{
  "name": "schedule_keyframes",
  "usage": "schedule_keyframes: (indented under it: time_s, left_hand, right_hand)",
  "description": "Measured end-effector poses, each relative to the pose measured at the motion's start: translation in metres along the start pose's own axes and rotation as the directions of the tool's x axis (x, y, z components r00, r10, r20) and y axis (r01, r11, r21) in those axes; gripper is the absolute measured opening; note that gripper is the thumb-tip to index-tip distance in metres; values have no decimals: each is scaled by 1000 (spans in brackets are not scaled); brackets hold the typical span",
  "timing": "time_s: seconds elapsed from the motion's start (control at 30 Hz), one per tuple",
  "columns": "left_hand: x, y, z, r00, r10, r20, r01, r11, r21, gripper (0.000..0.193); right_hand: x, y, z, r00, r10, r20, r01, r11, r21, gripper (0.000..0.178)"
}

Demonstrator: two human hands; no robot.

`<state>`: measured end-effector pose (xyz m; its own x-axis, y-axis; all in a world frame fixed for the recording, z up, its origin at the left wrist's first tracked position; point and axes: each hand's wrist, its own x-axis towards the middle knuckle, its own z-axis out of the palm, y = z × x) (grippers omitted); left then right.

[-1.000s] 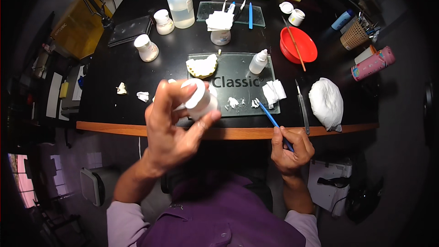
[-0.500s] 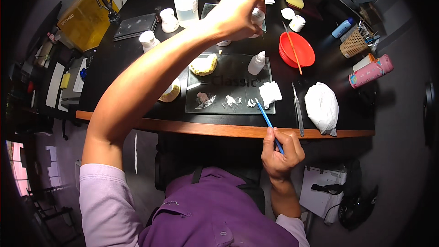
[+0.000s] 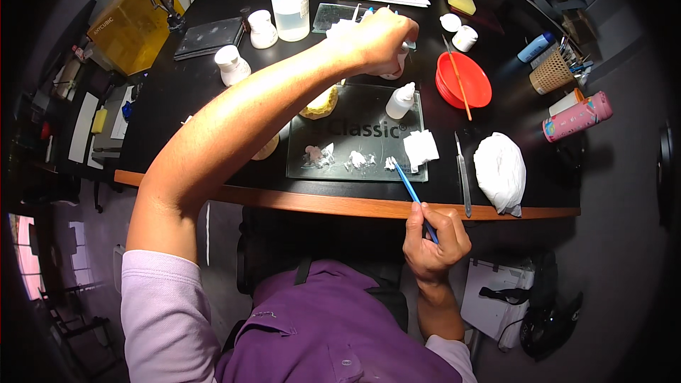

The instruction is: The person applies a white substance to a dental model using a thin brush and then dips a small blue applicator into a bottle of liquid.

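My right hand (image 3: 435,241) pinches a slim blue stick-like tool (image 3: 408,186) near the table's front edge. Its tip rests at a small white clump (image 3: 391,163) on the glass slab (image 3: 376,103). Another white clump (image 3: 357,160) and a pinkish one (image 3: 314,154) lie to its left. My left hand (image 3: 387,37) reaches past the slab, fingers closed round a small clear cup-like piece, now mostly hidden. A dropper bottle (image 3: 401,102) and a folded white tissue (image 3: 421,147) are on the slab. My left forearm partly covers two yellowish-white castings (image 3: 320,105).
A red bowl (image 3: 464,84) with a thin brush (image 3: 457,74) across it stands right of the slab. Nearby are a knife-like metal tool (image 3: 463,174) and a white bundle (image 3: 499,173). Behind my left arm stand a large clear bottle (image 3: 290,10) and white jars (image 3: 262,30).
My left hand has lowered and come slightly nearer, hiding most of the clear piece. The view has shifted a little. My right hand still holds the blue tool at the white clump.
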<state>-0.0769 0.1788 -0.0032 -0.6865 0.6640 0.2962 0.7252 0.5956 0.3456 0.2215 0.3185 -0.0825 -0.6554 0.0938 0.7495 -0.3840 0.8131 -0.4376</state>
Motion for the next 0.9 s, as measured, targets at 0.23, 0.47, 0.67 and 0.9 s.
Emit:
schedule_keyframes:
  time_s: [0.23, 0.47, 0.67, 0.9]
  left_hand:
    - [-30, 23, -52, 943, 152, -297, -165, 986, -17, 36]
    - [-57, 37, -61, 996, 7, 85, -4, 999, -39, 33]
    - [-58, 44, -40, 983, -51, 174, 69, 993, -98, 53]
    - [-52, 41, -23, 987, -36, 154, 70, 974, -217, 43]
  right_hand:
    - [-2, 1, 1, 999, -26, -48, 28, 999, 29, 16]
    - [-2, 1, 4, 999, -45, -26, 46, 999, 21, 16]
    - [-3, -1, -1, 998, 47, -47, -46, 999, 26, 14]
    - [-4, -2, -2, 991, 115, -68, -111, 992, 53, 13]
